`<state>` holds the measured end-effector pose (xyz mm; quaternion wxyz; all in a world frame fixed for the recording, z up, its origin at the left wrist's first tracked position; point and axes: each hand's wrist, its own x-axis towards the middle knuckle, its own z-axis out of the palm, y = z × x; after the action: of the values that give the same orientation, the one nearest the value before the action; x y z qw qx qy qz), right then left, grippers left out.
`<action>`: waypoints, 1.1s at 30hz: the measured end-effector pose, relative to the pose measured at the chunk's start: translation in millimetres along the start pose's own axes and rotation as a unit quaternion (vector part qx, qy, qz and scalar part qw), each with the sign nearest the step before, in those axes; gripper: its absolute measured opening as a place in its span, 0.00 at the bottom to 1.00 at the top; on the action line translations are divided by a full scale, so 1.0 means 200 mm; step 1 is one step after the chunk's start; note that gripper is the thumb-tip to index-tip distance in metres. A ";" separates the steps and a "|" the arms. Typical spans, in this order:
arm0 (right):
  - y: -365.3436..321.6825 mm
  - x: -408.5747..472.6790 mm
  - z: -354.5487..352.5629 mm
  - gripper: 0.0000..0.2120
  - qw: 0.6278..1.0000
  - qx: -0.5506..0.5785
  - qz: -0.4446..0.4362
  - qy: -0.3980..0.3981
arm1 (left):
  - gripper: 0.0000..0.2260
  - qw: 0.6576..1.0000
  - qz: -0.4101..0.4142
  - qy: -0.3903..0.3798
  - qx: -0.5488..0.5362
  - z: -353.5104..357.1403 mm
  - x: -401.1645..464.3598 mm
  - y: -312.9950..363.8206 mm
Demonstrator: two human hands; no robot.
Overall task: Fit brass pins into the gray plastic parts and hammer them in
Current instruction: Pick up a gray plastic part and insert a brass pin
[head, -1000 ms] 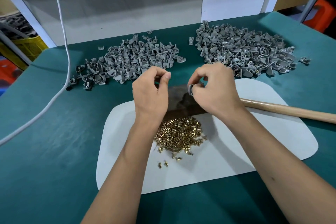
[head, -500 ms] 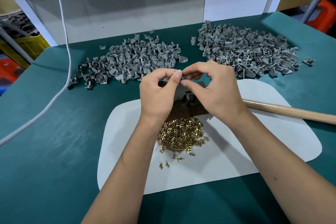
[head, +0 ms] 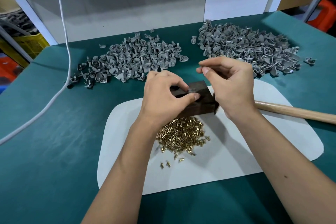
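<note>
My left hand (head: 164,94) pinches a small gray plastic part (head: 191,90) between thumb and forefinger, resting it on a dark metal block (head: 201,103). My right hand (head: 231,85) hovers just right of and above the block, thumb and forefinger pressed together; whether a pin sits between them I cannot tell. A heap of brass pins (head: 181,132) lies on the white mat (head: 236,160) below the block. Two piles of gray parts lie behind: the left pile (head: 131,60) and the right pile (head: 249,47).
A wooden hammer handle (head: 294,112) lies across the mat's right side, its head hidden behind my right hand. A white cable (head: 63,38) runs down the left of the green table (head: 45,151). A white panel stands along the back edge.
My hands have parted. The left hand went down to the block with the gray part, and the right hand lifted up and to the right.
</note>
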<state>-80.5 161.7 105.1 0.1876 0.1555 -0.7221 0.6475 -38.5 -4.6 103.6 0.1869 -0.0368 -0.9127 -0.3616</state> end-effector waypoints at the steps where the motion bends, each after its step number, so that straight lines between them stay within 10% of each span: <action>1: 0.00 0.00 0.00 0.12 1.000 -0.008 0.004 -0.001 | 0.10 1.000 0.009 -0.007 -0.007 0.00 0.00 0.00; 11: -0.01 -0.03 0.01 0.06 0.995 -0.094 -0.015 -0.042 | 0.06 0.966 -0.048 0.121 -0.222 0.03 0.00 0.00; 33: -0.05 -0.09 0.06 0.12 0.990 -0.124 -0.066 0.002 | 0.10 0.941 -0.091 0.104 -0.308 0.07 0.00 0.02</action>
<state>-60.4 148.9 104.4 0.2496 0.1768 -0.7846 0.5394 -42.8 6.8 97.4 0.2264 0.0280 -0.7318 -0.6422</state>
